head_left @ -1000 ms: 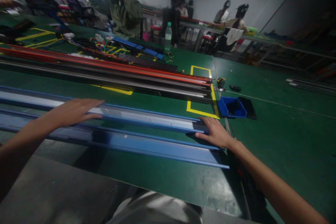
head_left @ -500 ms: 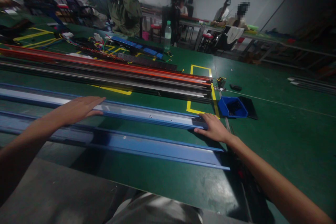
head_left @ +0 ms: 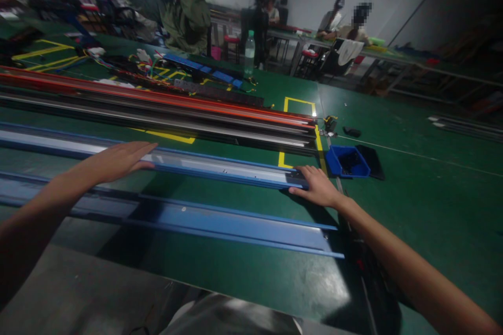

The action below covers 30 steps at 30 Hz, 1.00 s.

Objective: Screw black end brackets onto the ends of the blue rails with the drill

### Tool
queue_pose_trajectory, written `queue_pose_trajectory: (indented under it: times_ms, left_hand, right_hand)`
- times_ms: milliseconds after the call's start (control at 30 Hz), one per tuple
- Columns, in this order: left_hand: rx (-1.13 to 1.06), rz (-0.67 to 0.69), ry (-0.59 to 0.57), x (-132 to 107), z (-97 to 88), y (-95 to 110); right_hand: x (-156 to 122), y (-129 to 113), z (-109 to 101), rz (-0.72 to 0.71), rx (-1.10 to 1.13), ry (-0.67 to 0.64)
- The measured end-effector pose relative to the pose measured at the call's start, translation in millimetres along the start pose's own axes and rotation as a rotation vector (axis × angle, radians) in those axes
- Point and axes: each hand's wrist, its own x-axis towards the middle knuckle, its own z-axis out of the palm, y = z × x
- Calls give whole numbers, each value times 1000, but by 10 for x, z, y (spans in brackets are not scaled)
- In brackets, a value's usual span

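A long blue metal channel rail (head_left: 204, 166) with a pale inner face runs across the green table. My left hand (head_left: 113, 159) straddles it left of centre, fingers straight over the top and thumb on the near side. Near its right end, my right hand (head_left: 316, 185) grips the rail with the fingers on the far edge and the thumb on the near edge. Closer to me lies a second blue channel rail (head_left: 236, 226), roughly parallel, touched by neither hand; my left forearm passes above it. Both rails run out of view at the left.
Beyond the held rail lie red and black long profiles (head_left: 196, 107). A blue bin (head_left: 349, 161) of small dark parts stands right of my right hand. Farther back are wiring (head_left: 151, 68), a water bottle (head_left: 249, 52) and a person in a green jacket (head_left: 184, 23).
The held rail has shifted slightly away from me with both hands on it. The gap to the nearer rail has widened a little.
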Motion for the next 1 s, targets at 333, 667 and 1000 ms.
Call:
queue_pose_trajectory:
  times_ms: [333,667,1000]
  left_hand:
    - [17,8,-5,121,8,-25]
    - [53,19,14,227,-1,-20]
    - [64,45,25,347,18,-48]
  right_hand:
    - [96,68,-10,4,-11,-7]
    - [187,140,-5,-9,-45,3]
    - [276,215,19,-18,-76,44]
